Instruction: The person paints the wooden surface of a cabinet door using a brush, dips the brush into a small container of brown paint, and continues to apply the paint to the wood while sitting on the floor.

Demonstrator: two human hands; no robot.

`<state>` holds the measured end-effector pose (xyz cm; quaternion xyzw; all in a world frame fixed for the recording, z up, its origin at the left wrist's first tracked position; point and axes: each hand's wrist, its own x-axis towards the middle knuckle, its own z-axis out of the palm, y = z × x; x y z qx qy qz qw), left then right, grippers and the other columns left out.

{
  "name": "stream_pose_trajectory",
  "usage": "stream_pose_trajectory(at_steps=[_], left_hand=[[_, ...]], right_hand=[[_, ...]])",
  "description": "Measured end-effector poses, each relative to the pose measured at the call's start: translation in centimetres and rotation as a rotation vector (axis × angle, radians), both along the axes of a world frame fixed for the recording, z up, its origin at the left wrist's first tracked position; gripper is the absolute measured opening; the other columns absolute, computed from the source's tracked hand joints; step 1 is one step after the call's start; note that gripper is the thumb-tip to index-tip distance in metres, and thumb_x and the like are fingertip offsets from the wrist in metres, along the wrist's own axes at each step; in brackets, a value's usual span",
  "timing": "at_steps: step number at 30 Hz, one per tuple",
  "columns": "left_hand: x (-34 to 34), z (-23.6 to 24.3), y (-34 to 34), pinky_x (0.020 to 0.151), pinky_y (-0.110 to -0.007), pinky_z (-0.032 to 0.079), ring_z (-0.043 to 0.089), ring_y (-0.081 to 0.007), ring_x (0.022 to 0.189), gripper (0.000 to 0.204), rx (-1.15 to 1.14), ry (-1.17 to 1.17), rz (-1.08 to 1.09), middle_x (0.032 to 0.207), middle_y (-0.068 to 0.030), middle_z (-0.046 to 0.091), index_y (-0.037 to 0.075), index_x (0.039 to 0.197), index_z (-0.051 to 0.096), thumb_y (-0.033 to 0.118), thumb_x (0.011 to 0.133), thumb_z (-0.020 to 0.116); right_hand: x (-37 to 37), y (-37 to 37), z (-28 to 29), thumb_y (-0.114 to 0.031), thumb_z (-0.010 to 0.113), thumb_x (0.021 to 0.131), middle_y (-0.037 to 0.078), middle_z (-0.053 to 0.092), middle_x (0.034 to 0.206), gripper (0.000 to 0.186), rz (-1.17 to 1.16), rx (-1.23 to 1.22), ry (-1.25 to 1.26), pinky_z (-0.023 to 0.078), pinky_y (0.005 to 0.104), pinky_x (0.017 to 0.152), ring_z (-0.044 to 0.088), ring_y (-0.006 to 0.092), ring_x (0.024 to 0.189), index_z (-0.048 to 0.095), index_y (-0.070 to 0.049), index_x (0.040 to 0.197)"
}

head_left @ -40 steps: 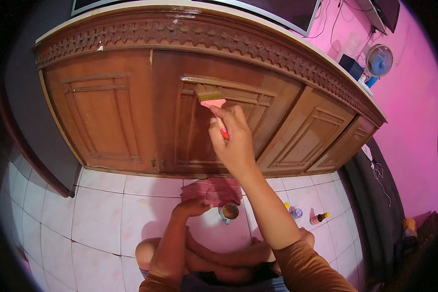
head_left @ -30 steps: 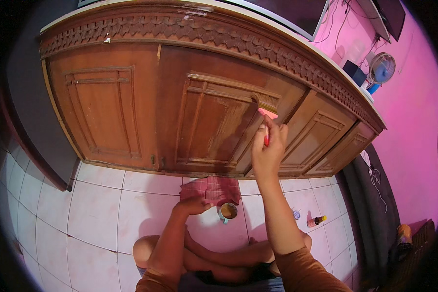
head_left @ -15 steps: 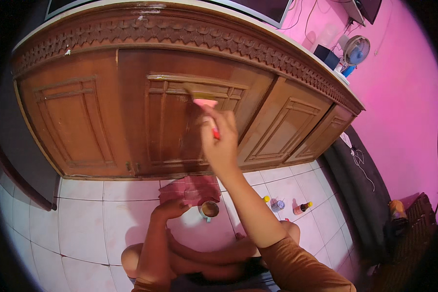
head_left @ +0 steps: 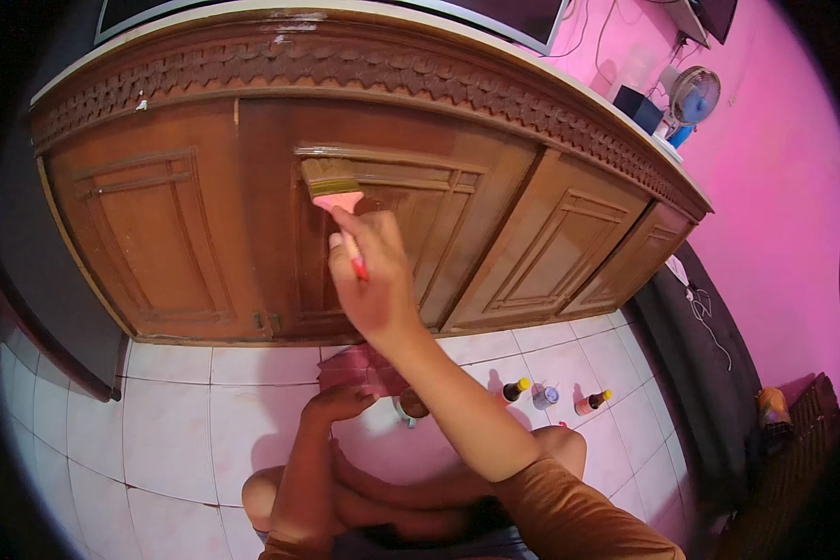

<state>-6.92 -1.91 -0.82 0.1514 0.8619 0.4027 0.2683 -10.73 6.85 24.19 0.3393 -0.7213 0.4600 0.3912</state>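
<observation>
Brushing step: I judge that I am mid-stroke, spreading a wet-looking coat on the raised frame of the cabinet door [head_left: 269, 215]
Next move: to my mind it calls for light, even pressure from the frame's upper left corner along its top edge, with the bristles laid flat into the grooves
Paintbrush [head_left: 337, 199]: at the frame's upper left corner, bristles toward the door's top edge, touching or nearly touching the wood
Right hand [head_left: 375, 280]: fingers closed round the paintbrush handle, thumb along its left side, bristles beyond my fingertips, red handle end showing below them
Left hand [head_left: 342, 402]: low by the near edge of the red cloth [head_left: 345, 368], fingers stretched loosely; I cannot tell whether they grip it
Cup [head_left: 402, 413]: on the floor, just beside my left fingertips, brown inside, partly hidden by my right forearm
</observation>
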Motion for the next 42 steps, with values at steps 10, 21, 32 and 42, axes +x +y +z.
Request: stream_pose_trajectory(at_steps=[10, 21, 32, 42], left_hand=[[-1.0, -1.7, 0.8, 0.08, -0.037, 0.052, 0.065, -0.0233, 0.081, 0.064, -0.029, 0.042, -0.031, 0.102, -0.0172, 0.07, -0.002, 0.116, 0.062, 0.057, 0.093, 0.051], [-0.9, -1.8, 0.0, 0.086, -0.043, 0.05, 0.065, -0.0358, 0.098, 0.061, -0.071, 0.009, 0.006, 0.104, -0.0213, 0.068, 0.001, 0.105, 0.067, 0.057, 0.09, 0.052], [-1.3, -4.0, 0.6, 0.082, -0.043, 0.051, 0.067, -0.0342, 0.093, 0.058, -0.07, 0.054, 0.003, 0.102, -0.0208, 0.069, 0.001, 0.104, 0.066, 0.056, 0.09, 0.054], [-0.8, -2.7, -0.6, 0.063, -0.036, 0.05, 0.064, -0.019, 0.065, 0.051, 0.015, -0.044, -0.025, 0.068, -0.0073, 0.061, 0.002, 0.09, 0.062, 0.052, 0.093, 0.052]], right_hand=[[-1.1, 9.8, -1.0, -0.006, 0.057, 0.09, 0.013, 0.047, 0.089, 0.03, -0.472, -0.076, -0.031, 0.043, 0.0336, 0.072, 0.051, 0.024, 0.079, 0.063, -0.003, 0.118], [0.2, 2.7, 0.2, -0.009, 0.059, 0.09, 0.018, 0.051, 0.095, 0.027, -0.129, 0.07, -0.06, 0.048, 0.0406, 0.075, 0.057, 0.0353, 0.085, 0.062, -0.002, 0.116], [-0.4, 3.6, -0.3, -0.006, 0.058, 0.089, 0.013, 0.048, 0.088, 0.027, -0.302, 0.023, -0.03, 0.045, 0.0352, 0.074, 0.052, 0.0272, 0.079, 0.063, 0.0, 0.115], [4.2, 9.3, -2.2, -0.004, 0.061, 0.089, 0.01, 0.058, 0.09, 0.023, -0.011, -0.104, -0.249, 0.045, 0.028, 0.075, 0.057, 0.019, 0.082, 0.067, -0.001, 0.112]])
